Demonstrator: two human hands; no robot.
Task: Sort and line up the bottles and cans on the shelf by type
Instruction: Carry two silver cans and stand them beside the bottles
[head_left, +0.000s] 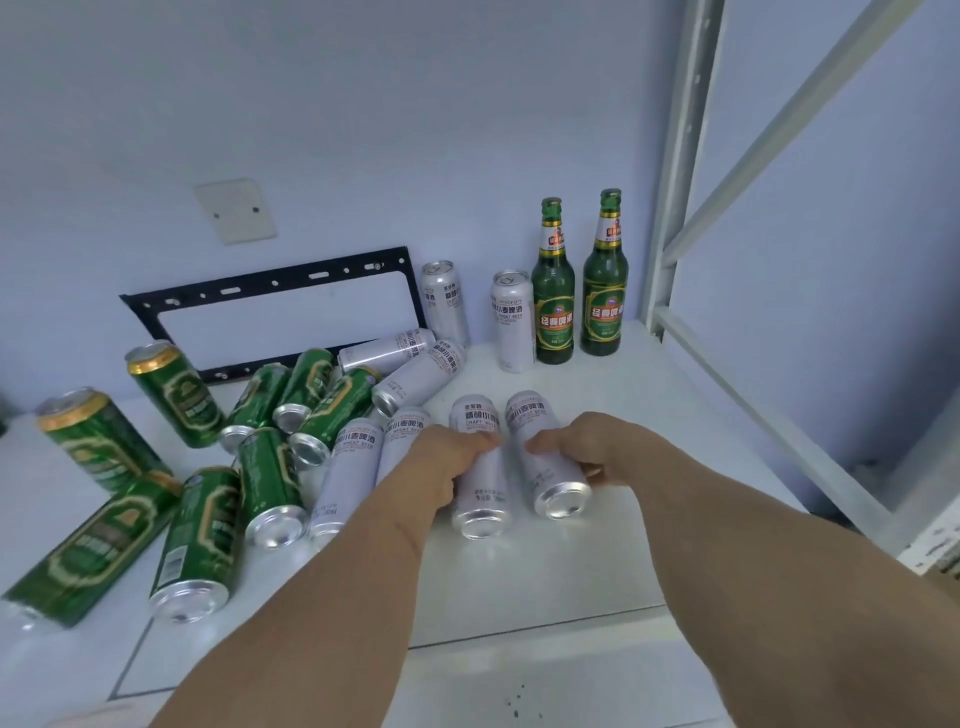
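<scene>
My left hand grips a white beer can lying on the white shelf. Beside it, my right hand grips a second lying white can. More white cans lie to the left, and two stand at the back. Two green glass bottles stand upright at the back right. Several green cans lie in a heap at the left, and two stand upright.
A black metal bracket frame leans against the back wall behind the heap. A white shelf upright with diagonal braces closes off the right side. A blank wall plate is on the wall.
</scene>
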